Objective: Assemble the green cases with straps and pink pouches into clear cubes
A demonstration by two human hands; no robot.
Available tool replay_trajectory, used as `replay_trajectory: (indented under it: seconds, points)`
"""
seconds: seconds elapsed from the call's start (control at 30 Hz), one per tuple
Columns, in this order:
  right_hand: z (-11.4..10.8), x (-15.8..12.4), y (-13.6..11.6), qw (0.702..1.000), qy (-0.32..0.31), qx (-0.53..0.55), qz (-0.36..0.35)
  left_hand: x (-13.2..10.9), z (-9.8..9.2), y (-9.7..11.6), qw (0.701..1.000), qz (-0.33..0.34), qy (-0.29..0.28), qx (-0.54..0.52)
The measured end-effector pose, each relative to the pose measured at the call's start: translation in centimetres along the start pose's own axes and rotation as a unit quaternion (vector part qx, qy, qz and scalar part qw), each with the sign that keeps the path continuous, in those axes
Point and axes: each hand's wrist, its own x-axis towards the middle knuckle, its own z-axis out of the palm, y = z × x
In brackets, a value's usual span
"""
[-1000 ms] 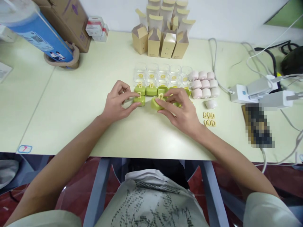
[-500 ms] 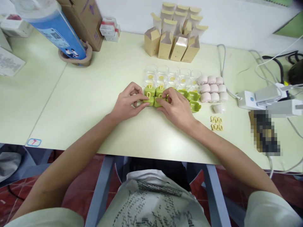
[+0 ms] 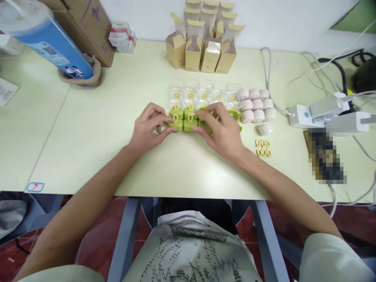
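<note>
Small green cases with upright yellow loops stand in a tight block in front of me. My left hand [image 3: 151, 127] pinches the near left green case [image 3: 176, 125], thumb at its front corner and index finger by its loop. Beside it sits a second green case [image 3: 190, 125] with a loop. My right hand [image 3: 221, 129] is over the right part of the block, thumb and index finger spread near that second case. Under and behind this hand lie open green shells [image 3: 205, 126], partly hidden. Clear plastic covers [image 3: 190, 87] with yellow marks stand in rows behind.
Pale pink rounded pieces [image 3: 257, 104] are grouped at right, with one white piece [image 3: 265, 129] and several yellow loops [image 3: 263, 149] nearer me. Open cardboard boxes [image 3: 193, 55] stand at the back. A power strip [image 3: 304, 116] with cables lies right; a blue cup [image 3: 58, 51] stands left.
My right thumb and index finger have come away from the near second green case and spread apart, leaving its loop upright in view. My left hand stays at the near left case.
</note>
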Motion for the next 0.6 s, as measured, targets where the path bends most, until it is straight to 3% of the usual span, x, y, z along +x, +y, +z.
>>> replay_trajectory:
  seconds: [0.07, 0.2, 0.4, 0.5, 0.6]
  points:
    - [-1.4, 0.3, 1.0, 1.000, 0.016, 0.009, 0.004, 0.1, 0.0, 0.0, 1.000, -0.009, 0.009, 0.007]
    - [-2.9, 1.5, 2.1, 0.998, -0.052, -0.024, 0.002, 0.3, 0.0, 0.1, 0.999, -0.002, 0.030, 0.016]
    - [-0.3, 2.8, 1.3, 0.985, -0.134, -0.094, 0.052, 0.4, 0.0, 0.1, 0.997, 0.002, 0.068, 0.046]
    - [-0.3, 2.8, 1.1, 0.986, -0.132, -0.092, 0.053, 0.3, 0.1, 0.2, 0.996, -0.014, 0.073, 0.057]
    - [-2.3, 1.9, 0.3, 0.993, -0.075, -0.087, 0.025, 0.3, 0.1, 0.3, 0.995, -0.028, 0.079, 0.049]
